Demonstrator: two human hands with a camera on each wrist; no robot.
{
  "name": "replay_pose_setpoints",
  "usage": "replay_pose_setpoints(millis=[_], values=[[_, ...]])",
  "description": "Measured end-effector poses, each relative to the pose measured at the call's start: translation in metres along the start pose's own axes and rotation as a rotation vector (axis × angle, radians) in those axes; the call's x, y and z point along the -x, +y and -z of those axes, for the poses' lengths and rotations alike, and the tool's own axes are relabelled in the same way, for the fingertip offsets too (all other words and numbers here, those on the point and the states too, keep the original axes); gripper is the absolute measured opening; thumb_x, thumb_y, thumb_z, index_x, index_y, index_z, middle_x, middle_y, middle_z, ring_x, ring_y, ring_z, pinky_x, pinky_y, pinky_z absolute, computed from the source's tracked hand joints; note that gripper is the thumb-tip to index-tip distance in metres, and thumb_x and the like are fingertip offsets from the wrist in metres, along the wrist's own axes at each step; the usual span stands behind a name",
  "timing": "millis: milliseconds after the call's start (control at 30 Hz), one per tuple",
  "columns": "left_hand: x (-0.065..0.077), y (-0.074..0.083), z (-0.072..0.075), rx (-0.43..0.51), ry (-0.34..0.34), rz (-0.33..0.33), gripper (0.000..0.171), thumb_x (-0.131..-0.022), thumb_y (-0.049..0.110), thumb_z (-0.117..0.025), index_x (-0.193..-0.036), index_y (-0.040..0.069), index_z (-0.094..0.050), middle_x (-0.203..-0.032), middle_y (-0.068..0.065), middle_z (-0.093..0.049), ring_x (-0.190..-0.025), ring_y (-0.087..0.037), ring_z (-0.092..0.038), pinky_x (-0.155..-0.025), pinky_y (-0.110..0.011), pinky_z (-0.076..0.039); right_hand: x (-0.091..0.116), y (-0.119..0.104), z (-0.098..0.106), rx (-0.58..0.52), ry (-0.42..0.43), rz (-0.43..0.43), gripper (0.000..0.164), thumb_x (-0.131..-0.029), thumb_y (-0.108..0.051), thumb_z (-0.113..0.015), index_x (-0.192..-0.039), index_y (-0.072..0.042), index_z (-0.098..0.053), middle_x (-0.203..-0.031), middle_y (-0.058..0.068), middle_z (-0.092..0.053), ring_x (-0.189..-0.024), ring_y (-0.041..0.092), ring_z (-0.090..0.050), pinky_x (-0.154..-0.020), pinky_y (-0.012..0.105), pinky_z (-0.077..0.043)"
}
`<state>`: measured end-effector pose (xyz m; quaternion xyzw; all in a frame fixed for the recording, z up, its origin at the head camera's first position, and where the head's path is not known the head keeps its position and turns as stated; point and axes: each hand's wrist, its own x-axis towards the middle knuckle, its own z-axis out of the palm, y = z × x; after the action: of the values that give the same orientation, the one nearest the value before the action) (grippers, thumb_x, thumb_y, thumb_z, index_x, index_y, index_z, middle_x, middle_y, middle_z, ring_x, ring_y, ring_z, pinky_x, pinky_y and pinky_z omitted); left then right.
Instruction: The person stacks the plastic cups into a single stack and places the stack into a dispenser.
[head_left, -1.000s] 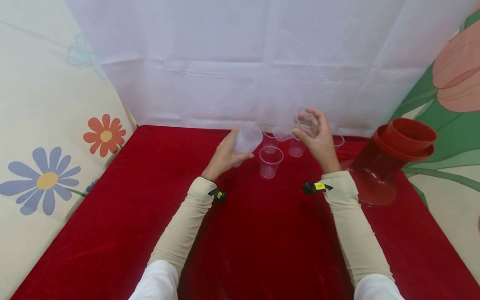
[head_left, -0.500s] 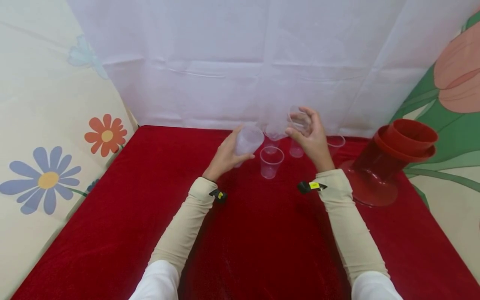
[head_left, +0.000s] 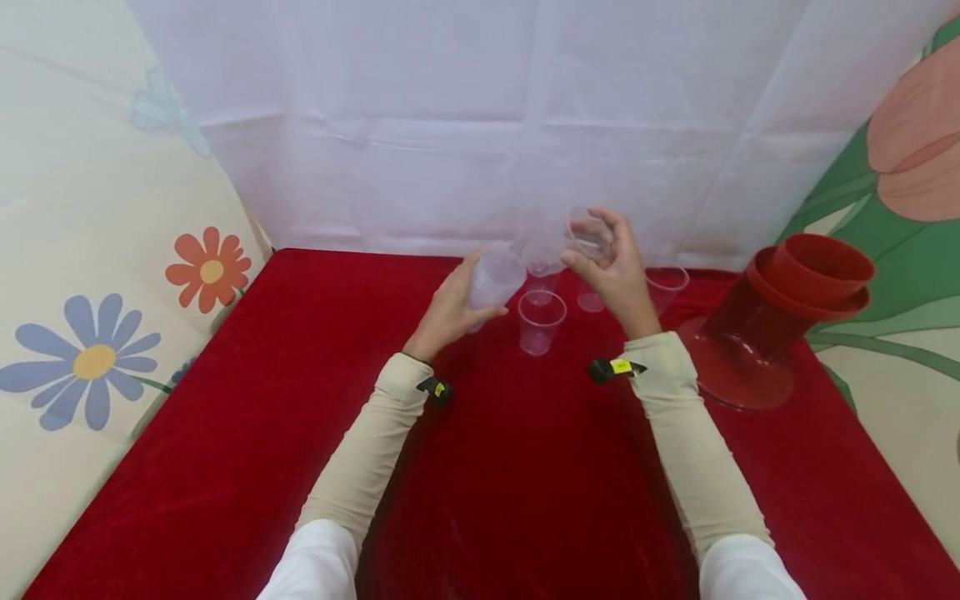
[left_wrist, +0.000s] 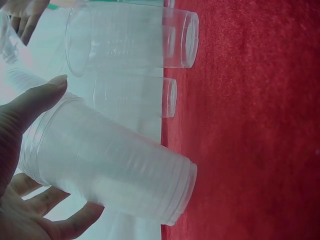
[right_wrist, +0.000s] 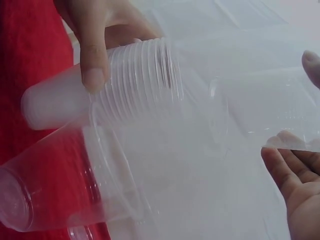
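Left hand (head_left: 448, 310) grips a cup stack (head_left: 497, 279), right hand (head_left: 624, 277) pinches a single cup (head_left: 588, 237)
Head cam: stack's left of the front cup (head_left: 538, 335), single cup's up and right of it. Left wrist: stack's tilted. Right wrist: both grips show.

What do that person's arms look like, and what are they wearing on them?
Snug beige sleeves cover both forearms, with white sleeves above them. Each wrist has a small black gadget with a yellow mark. The left grip and right grip wear no gloves.
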<state>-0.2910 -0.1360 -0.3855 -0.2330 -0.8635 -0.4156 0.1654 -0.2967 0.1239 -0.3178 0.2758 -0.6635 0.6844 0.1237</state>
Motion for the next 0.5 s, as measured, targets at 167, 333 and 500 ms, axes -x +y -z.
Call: replay_pose_setpoints(millis=[167,333,500], values=[[-0.001,0.001,0.001,0.005,-0.001,0.013,0.091,-0.080,0.025,-0.086,-0.154,0.016,-0.033,-0.141,-0.011,-0.050,-0.120,-0.026,-0.051,-0.094,-0.048,-0.049,-0.004,0.001,-0.004,-0.035,-0.009,0.025,0.073,-0.084,-0.025,-0.082,-0.141,-0.002,-0.041,-0.132,0.021,-0.057,-0.123,0.023,-0.056,-0.096,0.028,-0.049],[-0.002,0.001,0.000,0.001,0.002,0.007,0.091,-0.080,0.025,-0.086,-0.154,0.012,-0.034,-0.143,-0.011,-0.049,-0.121,-0.026,-0.050,-0.096,-0.048,-0.048,-0.007,0.001,-0.009,-0.067,-0.037,0.061,0.078,-0.083,-0.029,-0.082,-0.142,0.000,-0.040,-0.131,0.023,-0.056,-0.121,0.023,-0.056,-0.105,0.037,-0.045],[-0.002,0.001,0.000,-0.012,0.000,0.014,0.092,-0.081,0.026,-0.086,-0.155,0.013,-0.032,-0.144,-0.011,-0.048,-0.122,-0.026,-0.049,-0.097,-0.047,-0.047,-0.008,0.001,-0.012,-0.051,-0.057,0.055,0.078,-0.085,-0.025,-0.081,-0.143,0.004,-0.037,-0.131,0.019,-0.057,-0.123,0.025,-0.055,-0.107,0.041,-0.042]])
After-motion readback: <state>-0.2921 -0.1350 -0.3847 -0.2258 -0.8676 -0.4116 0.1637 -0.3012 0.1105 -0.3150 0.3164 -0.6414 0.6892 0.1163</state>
